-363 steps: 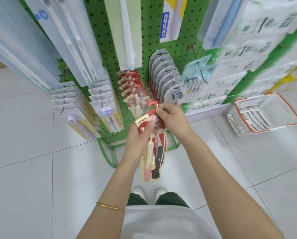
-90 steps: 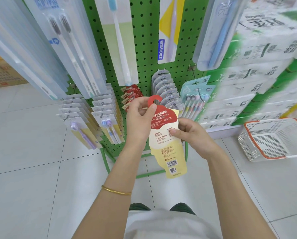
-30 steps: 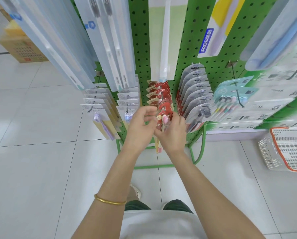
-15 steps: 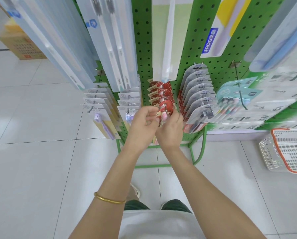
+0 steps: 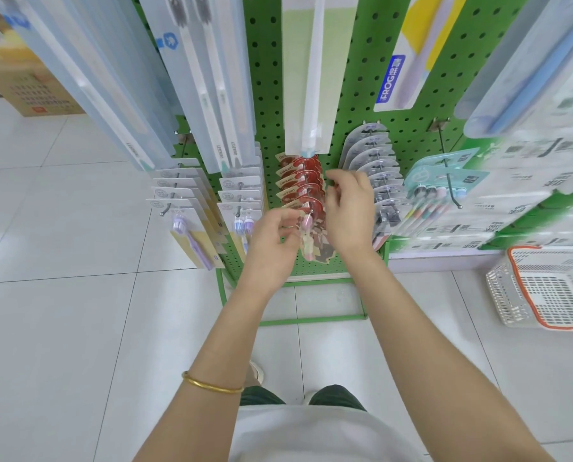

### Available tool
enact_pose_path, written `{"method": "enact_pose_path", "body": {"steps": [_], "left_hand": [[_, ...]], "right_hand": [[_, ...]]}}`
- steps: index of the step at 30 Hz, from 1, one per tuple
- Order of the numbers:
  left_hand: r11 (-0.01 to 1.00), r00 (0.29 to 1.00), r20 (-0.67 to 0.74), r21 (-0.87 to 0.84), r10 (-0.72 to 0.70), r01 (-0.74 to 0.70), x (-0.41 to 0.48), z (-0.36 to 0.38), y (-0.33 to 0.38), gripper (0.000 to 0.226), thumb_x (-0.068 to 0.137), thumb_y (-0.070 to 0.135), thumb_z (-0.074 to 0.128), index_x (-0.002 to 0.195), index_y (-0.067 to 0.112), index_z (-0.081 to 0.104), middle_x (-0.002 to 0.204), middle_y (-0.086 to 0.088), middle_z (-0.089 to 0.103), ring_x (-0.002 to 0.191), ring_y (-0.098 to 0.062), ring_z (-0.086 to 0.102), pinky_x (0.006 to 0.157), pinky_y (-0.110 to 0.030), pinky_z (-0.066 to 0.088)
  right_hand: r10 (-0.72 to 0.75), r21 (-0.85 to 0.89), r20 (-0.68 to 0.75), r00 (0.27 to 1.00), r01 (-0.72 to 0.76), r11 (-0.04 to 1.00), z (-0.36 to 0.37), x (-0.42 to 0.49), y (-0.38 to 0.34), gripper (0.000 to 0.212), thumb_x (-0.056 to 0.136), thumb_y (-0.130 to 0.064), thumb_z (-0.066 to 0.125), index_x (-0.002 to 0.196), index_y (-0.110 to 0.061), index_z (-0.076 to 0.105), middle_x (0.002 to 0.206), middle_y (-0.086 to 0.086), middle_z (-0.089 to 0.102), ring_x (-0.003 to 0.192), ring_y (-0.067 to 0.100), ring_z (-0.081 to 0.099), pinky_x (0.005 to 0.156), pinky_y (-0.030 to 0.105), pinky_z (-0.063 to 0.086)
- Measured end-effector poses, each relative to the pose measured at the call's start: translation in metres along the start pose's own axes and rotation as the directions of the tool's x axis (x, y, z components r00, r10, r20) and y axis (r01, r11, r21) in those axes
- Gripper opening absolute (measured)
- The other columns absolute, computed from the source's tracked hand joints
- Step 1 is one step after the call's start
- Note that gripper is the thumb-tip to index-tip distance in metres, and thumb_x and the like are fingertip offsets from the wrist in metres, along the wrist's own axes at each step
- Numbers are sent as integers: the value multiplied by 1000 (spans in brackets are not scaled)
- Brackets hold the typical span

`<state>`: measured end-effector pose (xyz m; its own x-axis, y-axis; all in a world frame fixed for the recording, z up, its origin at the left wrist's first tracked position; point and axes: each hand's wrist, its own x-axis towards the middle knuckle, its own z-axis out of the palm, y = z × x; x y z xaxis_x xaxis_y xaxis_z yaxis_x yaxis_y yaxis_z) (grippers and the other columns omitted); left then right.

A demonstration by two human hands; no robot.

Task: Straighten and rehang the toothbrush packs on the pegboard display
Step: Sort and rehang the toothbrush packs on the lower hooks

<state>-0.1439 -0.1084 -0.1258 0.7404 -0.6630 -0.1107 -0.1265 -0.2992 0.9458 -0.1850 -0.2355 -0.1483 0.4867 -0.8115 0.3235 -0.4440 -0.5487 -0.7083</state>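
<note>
Row of red toothbrush packs [image 5: 300,181] is hung on a centre peg of the green pegboard [image 5: 265,95]. The front pack [image 5: 318,248] is pinched at its left edge by the left hand [image 5: 271,238]. The right hand [image 5: 350,215] is held beside the row's right side, fingers loosely curled; its grip cannot be told. A white-and-orange basket [image 5: 545,295] is set on the floor, right.

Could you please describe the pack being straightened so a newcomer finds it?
On the green pegboard, take the lowest row of hooks. The red pack hangs frontmost on the middle hook. White packs and grey packs flank it.
</note>
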Motion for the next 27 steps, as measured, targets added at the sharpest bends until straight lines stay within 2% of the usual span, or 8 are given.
{"method": "enact_pose_path", "body": {"steps": [4, 8, 10, 13, 16, 18, 22, 27], "left_hand": [[1000, 1000, -10, 8, -17, 17, -1, -3, -1, 28, 95, 1, 45, 116, 16, 55, 115, 5, 56, 89, 5, 53, 84, -21, 46], [1000, 1000, -4, 5, -16, 16, -2, -5, 1, 28, 95, 0, 45, 110, 23, 53, 115, 8, 56, 91, 4, 53, 76, -11, 44], [1000, 1000, -6, 1, -13, 13, -3, -6, 1, 28, 95, 0, 45, 109, 23, 53, 115, 7, 56, 89, 6, 53, 73, -7, 44], [1000, 1000, -10, 7, -19, 19, -3, -7, 0, 28, 95, 0, 45, 114, 19, 54, 117, 6, 56, 89, 7, 53, 67, -3, 43], [1000, 1000, -8, 8, -24, 24, -3, -6, -1, 28, 95, 1, 45, 116, 18, 54, 119, 5, 56, 91, 4, 54, 68, -5, 44], [1000, 1000, -9, 5, -20, 20, -3, -6, -1, 29, 95, 1, 45, 117, 17, 54, 120, 5, 56, 92, 2, 53, 74, -11, 45], [1000, 1000, -12, 3, -24, 24, -4, -5, 0, 30, 95, 2, 46, 120, 17, 54, 118, 7, 56, 92, 2, 53, 78, -15, 45], [1000, 1000, 3, -11, -4, 4, -8, 2, 4, 29, 95, 1, 46, 119, 15, 55, 117, 5, 56, 94, 2, 53, 82, -16, 46]], "right_hand": [[-8, -37, 162, 987, 14, 999, 3, 32, -5, 28, 96, -15, 48, 118, -15, 65, 115, 10, 60, 110, 26, 51, 91, 29, 37], [20, -48, 247, 969, -8, 999, 6, 46, -7, 21, 91, -14, 58, 108, -16, 70, 110, 11, 62, 101, 27, 58, 93, 37, 45], [28, -61, 285, 958, -11, 998, 5, 52, -8, 18, 89, -13, 59, 103, -15, 71, 107, 10, 65, 97, 26, 60, 89, 37, 48], [49, -83, 341, 939, -21, 996, 2, 59, -9, 14, 90, -12, 60, 97, -11, 71, 99, 7, 68, 89, 22, 62, 78, 29, 48], [44, -65, 302, 952, -26, 998, 2, 57, -7, 9, 89, -12, 60, 90, -13, 69, 100, 9, 66, 86, 22, 60, 76, 27, 45], [45, -33, 269, 962, -38, 999, 1, 53, -6, 9, 89, -11, 60, 85, -16, 66, 101, 10, 65, 87, 21, 59, 79, 29, 46], [53, -23, 218, 975, -50, 999, -7, 47, -5, 8, 91, -9, 58, 90, -9, 66, 99, 7, 65, 87, 18, 56, 80, 32, 46], [82, -35, 174, 981, -77, 996, -20, 36, -1, 10, 94, -7, 53, 93, -6, 63, 92, 0, 62, 81, 15, 54, 74, 27, 44]]}}
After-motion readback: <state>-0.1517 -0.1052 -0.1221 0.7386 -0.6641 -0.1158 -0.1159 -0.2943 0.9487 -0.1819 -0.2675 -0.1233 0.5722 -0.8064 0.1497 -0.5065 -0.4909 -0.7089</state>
